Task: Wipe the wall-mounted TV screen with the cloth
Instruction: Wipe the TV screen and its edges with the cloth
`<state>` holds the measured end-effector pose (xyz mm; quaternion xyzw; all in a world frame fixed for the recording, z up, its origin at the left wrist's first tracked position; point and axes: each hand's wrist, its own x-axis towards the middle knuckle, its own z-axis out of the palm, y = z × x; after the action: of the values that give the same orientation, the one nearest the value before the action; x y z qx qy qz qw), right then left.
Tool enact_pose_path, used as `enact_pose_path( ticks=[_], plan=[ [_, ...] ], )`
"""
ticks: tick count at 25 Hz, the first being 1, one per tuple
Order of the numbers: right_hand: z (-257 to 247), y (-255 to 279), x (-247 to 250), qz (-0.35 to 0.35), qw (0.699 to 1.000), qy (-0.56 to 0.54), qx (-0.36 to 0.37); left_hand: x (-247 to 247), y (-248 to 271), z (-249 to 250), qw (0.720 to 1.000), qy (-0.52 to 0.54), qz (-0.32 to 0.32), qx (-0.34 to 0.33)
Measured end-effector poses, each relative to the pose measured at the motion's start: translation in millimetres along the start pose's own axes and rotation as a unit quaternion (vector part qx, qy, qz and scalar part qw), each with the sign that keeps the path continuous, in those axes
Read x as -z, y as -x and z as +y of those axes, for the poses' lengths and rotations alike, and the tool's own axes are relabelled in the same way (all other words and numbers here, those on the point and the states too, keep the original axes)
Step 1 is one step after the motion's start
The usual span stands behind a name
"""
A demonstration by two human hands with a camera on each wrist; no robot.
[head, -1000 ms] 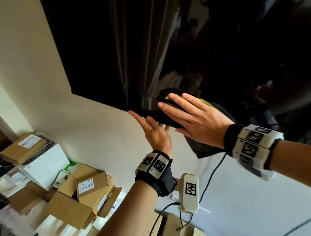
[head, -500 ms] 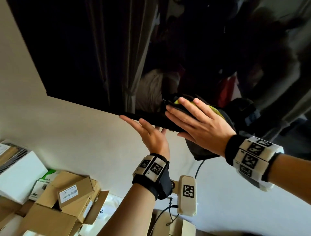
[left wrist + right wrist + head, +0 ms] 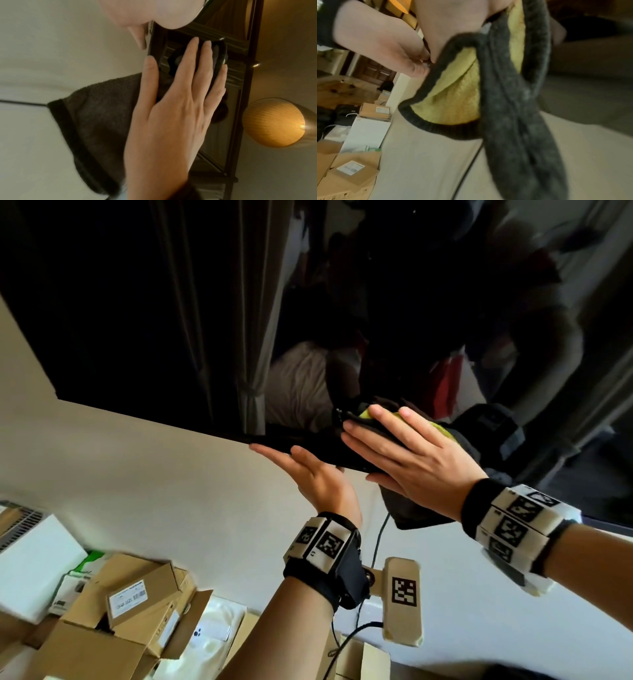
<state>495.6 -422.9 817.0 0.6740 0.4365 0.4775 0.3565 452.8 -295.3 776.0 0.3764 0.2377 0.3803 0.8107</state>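
Wiping along the bottom edge of the TV [image 3: 171, 302], right of centre in the head view, the right hand [image 3: 407, 457] presses the cloth [image 3: 411, 515] flat against the glass with straight fingers, while the left hand [image 3: 308, 474], also flat, touches the frame from below. The next stroke probably calls for steady pressure across the unwiped screen. The cloth's contact face is hidden, and reflections mask any smears.
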Motion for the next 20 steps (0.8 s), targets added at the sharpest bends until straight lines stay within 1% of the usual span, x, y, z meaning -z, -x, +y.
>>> enact_pose_path(
  ticks=[3, 5, 7, 8, 9, 11, 13, 15, 17, 18, 20],
  plan=[
    [30, 54, -2, -0.001, 1.000, -0.001, -0.024, -12, 12, -9, 0.999, 0.007, 0.028, 0.032],
    [26, 60, -5, -0.010, 0.999, 0.013, -0.031, -19, 25, -13, 0.998, 0.013, 0.034, 0.055],
    [18, 51, -6, -0.002, 0.999, 0.015, -0.031, -28, 44, -17, 0.996, 0.046, 0.017, 0.075],
    [20, 52, -4, 0.003, 1.000, 0.008, -0.019, -32, 54, -21, 0.994, 0.068, 0.005, 0.086],
    [27, 63, -4, 0.005, 1.000, 0.005, -0.009, -35, 64, -25, 0.992, 0.080, -0.004, 0.093],
    [52, 106, -9, -0.004, 1.000, 0.002, -0.004, -44, 81, -32, 0.992, 0.079, -0.022, 0.101],
    [65, 138, -10, -0.005, 1.000, 0.001, -0.023, -52, 95, -36, 0.991, 0.078, -0.030, 0.108],
    [52, 139, -16, -0.003, 0.999, 0.017, -0.036, -62, 112, -41, 0.989, 0.077, -0.033, 0.124],
    [43, 127, -18, 0.007, 0.999, 0.002, -0.034, -71, 126, -48, 0.989, 0.068, -0.034, 0.124],
    [47, 132, -18, 0.015, 0.999, -0.006, -0.029, -74, 134, -53, 0.990, 0.064, -0.037, 0.119],
    [67, 165, -20, 0.018, 0.999, -0.020, -0.033, -82, 150, -61, 0.991, 0.058, -0.046, 0.108]
  ],
)
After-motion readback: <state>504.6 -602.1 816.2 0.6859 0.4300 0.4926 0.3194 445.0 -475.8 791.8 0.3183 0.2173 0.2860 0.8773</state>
